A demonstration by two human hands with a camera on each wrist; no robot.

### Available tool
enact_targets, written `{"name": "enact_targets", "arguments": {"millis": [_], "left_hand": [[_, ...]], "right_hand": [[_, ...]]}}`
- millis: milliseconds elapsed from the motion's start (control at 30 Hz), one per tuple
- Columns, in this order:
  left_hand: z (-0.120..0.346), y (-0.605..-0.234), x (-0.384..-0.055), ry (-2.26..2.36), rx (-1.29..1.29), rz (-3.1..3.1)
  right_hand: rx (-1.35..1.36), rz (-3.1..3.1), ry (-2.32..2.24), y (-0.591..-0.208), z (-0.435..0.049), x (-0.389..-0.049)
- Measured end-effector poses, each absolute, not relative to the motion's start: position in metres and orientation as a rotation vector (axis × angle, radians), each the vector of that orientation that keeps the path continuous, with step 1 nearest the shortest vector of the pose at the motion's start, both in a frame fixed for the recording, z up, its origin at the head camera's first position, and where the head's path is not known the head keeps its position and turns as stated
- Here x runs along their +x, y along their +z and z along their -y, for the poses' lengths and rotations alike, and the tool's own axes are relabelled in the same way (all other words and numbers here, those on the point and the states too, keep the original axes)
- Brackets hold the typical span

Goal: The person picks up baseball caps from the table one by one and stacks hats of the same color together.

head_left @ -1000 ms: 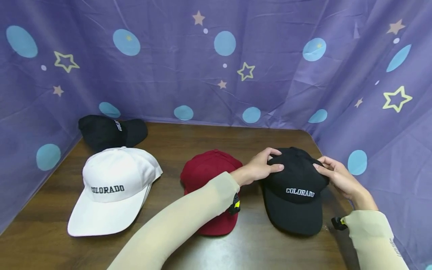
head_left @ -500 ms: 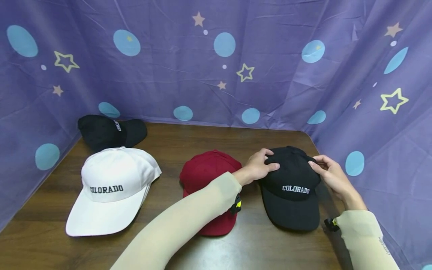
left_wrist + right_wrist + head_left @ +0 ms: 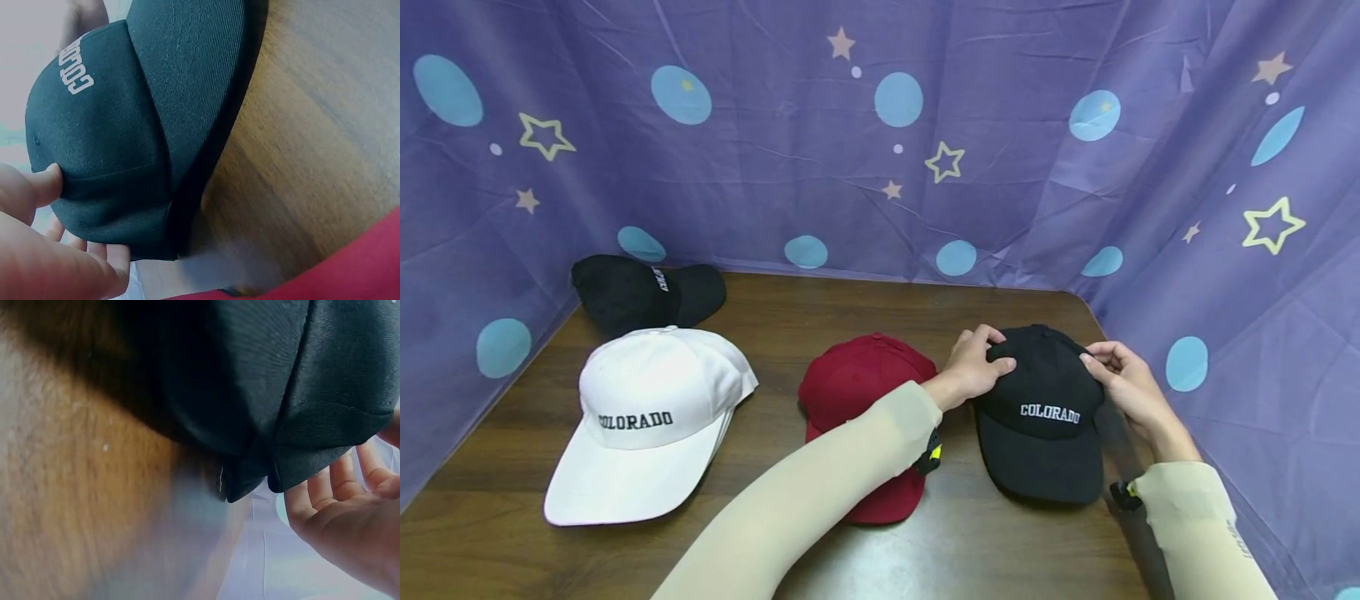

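Observation:
A black baseball cap (image 3: 1041,383) with white COLORADO lettering stands at the right of the table, its brim toward me. My left hand (image 3: 972,367) grips the crown's left side, thumb on the front and fingers behind; the left wrist view shows the fingertips (image 3: 119,256) at the lower edge of the cap. On the other side my right hand (image 3: 1131,387) holds the crown between thumb and fingers. In the right wrist view its fingers (image 3: 344,478) lie along the cap's back edge. Beneath my left forearm sits a red cap (image 3: 861,379), partly hidden.
White caps (image 3: 655,417), stacked with brims overlapping, stand at the left of the brown wooden table (image 3: 820,304). Behind them another black cap (image 3: 625,296) lies turned sideways in the back left corner. A purple curtain (image 3: 760,167) with stars and dots surrounds the table's back and sides.
The black cap has shifted a little to the left and slightly back, with both hands on it. My right hand has moved left along with it. The other caps stay put.

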State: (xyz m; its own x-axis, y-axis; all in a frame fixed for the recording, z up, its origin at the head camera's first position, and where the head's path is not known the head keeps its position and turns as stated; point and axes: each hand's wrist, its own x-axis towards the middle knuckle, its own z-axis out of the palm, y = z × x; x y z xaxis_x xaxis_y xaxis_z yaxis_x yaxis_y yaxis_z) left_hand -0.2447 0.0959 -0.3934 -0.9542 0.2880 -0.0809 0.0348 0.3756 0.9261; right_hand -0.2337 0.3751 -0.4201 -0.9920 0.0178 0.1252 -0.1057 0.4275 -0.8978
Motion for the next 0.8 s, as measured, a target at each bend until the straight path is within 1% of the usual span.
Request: {"name": "enact_targets", "arguments": {"millis": [467,633,800], "left_hand": [[-0.098,-0.392,-0.247,1.524,0.300,-2.507],[-0.092,-0.386,-0.247,1.422,0.357,-2.527],[-0.071,-0.367,-0.249,1.322,0.485,-2.539]], "right_hand": [[0.027,2.600,1.537,-0.422,-0.373,-0.241],[0.057,2.717,1.376,-0.409,-0.371,-0.233],[0.146,2.773,1.219,-0.389,-0.365,-0.223]]}}
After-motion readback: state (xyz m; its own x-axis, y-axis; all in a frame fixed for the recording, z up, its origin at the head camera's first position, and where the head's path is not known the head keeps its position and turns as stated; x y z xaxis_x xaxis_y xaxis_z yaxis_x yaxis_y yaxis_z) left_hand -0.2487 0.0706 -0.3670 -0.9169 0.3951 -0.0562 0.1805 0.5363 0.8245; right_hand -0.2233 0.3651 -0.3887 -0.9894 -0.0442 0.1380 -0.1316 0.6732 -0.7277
